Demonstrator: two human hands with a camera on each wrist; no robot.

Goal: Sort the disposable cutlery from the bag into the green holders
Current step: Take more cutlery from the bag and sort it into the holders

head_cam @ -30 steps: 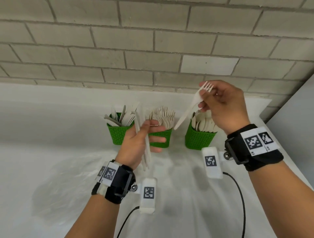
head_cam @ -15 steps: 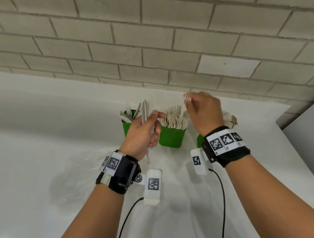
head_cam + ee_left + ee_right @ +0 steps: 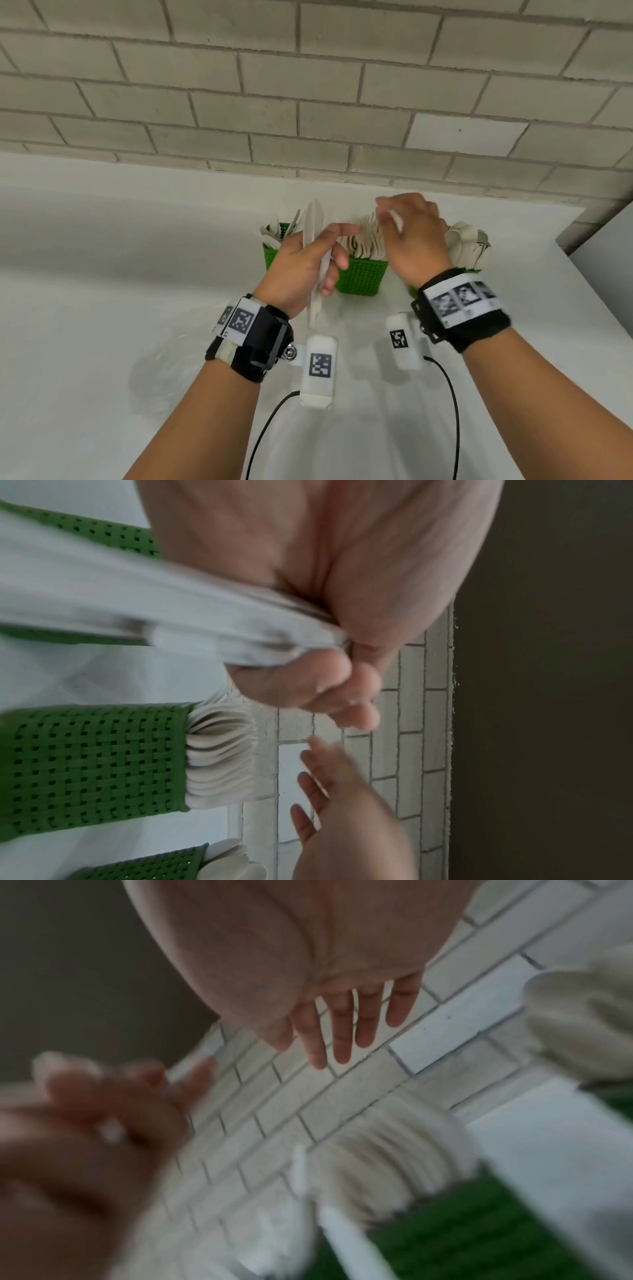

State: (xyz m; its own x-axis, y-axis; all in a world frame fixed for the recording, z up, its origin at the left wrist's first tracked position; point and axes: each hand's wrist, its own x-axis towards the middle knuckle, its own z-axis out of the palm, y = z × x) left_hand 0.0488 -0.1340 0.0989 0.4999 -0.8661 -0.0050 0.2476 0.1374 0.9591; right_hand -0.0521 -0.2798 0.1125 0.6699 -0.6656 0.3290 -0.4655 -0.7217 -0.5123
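Three green holders stand by the wall: the left holder (image 3: 274, 255) has knives, the middle holder (image 3: 363, 279) forks, the right one spoons (image 3: 466, 241). My left hand (image 3: 329, 253) grips a bundle of white knives (image 3: 313, 222) upright, in front of the left and middle holders. In the left wrist view the knives (image 3: 137, 615) are pinched under curled fingers (image 3: 308, 693). My right hand (image 3: 387, 209) hovers above the middle holder; its fingers (image 3: 342, 1031) are straight and hold nothing. A blurred white fork (image 3: 300, 1167) is below them, beside the forks (image 3: 387, 1164) in the holder.
A clear plastic bag (image 3: 157, 359) lies flat on the white table (image 3: 102, 274), left of my left wrist. The brick wall (image 3: 308, 102) rises right behind the holders. A grey panel (image 3: 609, 260) borders the table at the far right.
My right hand carried the fork left from over the spoon holder to above the middle holder and opened, letting it go. The left hand kept its grip on the knives.
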